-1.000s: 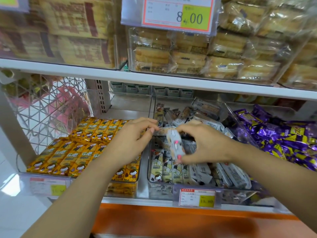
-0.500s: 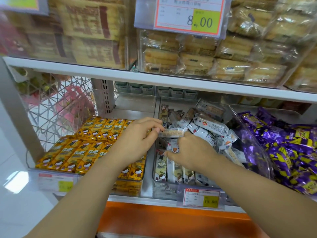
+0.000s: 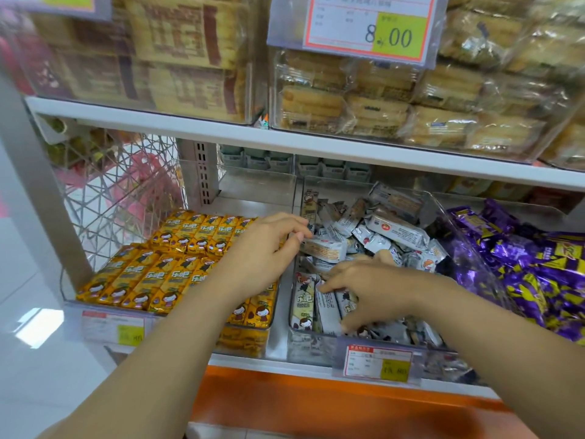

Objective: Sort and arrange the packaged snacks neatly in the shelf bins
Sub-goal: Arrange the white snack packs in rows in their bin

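Left hand [image 3: 262, 258] pinching a white packet [image 3: 326, 248], right hand [image 3: 376, 289] pressing flat-fingered on the front row [image 3: 304, 301], the loose heap [image 3: 395, 231] higher in frame is probably threatening to slide over it.

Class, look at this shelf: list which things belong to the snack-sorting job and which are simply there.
In the job:
left hand, pinching a white snack pack
right hand, touching the front-row packs
middle bin

Just there:
yellow packs, in rows
purple packs
biscuit packs on the shelf above
price tag
wire basket
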Demonstrator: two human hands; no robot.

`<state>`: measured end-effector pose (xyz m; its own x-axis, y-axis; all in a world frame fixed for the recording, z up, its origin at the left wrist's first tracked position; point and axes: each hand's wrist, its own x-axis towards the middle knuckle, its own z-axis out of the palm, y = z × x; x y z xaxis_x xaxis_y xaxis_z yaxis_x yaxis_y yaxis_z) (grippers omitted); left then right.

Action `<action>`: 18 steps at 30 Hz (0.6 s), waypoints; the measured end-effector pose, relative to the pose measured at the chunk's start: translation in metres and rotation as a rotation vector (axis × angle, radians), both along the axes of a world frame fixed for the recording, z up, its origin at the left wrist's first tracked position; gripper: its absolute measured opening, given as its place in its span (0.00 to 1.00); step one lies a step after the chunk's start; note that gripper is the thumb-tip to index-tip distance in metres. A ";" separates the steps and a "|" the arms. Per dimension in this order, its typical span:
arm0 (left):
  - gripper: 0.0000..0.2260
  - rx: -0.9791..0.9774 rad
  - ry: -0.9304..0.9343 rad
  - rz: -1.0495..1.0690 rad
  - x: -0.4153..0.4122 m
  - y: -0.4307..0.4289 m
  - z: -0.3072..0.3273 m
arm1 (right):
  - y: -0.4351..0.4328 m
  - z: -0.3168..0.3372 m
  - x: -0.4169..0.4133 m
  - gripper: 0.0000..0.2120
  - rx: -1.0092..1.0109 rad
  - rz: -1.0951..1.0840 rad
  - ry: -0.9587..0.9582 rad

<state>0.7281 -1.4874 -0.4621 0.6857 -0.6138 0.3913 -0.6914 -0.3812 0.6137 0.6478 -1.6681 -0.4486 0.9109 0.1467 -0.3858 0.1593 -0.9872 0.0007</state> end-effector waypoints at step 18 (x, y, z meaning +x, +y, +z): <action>0.10 0.003 -0.014 0.004 0.002 0.000 0.000 | 0.015 -0.005 0.005 0.31 0.181 -0.179 0.053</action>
